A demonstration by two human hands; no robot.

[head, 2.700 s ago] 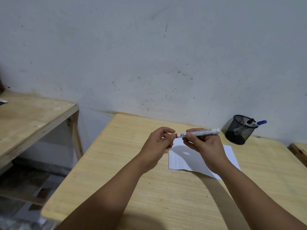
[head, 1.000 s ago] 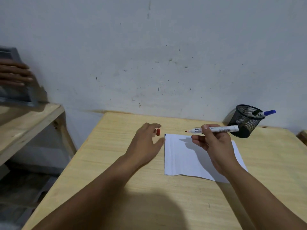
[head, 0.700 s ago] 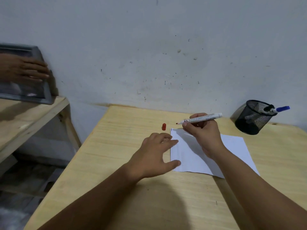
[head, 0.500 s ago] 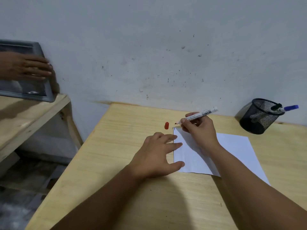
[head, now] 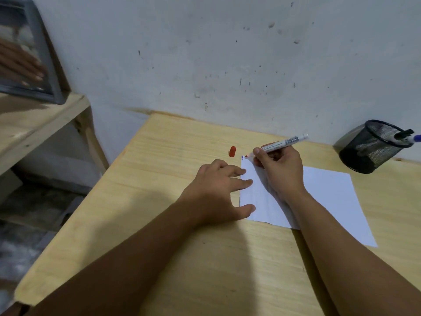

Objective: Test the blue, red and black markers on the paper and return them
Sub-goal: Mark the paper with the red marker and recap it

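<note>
My right hand (head: pixel 276 169) grips the red marker (head: pixel 279 144) with curled fingers, thumb and forefinger pinching it near the tip. My left hand (head: pixel 216 190) lies flat with fingers spread and straight, its fingertips and thumb pressing the left edge of the paper (head: pixel 328 197) onto the table (head: pixel 173 258).

The marker's red tip sits at the paper's far left corner, just beside a small blue mark there; whether the tip touches the sheet I cannot tell. The red cap (head: pixel 232 151) stands on the table just left of that corner, beyond my left fingers and apart from them. The cup (head: pixel 370 148) sits well to the right against the wall, with the blue marker (head: pixel 413 139) and a black one (head: pixel 404 134) sticking out of it.

My right hand covers the marker's lower barrel and part of the paper. The blue marker is cut off by the frame's right edge. The print on the red marker is too small to read.

The red marker's long axis runs from lower left to upper right, tip down and left, tail raised toward the wall.
</note>
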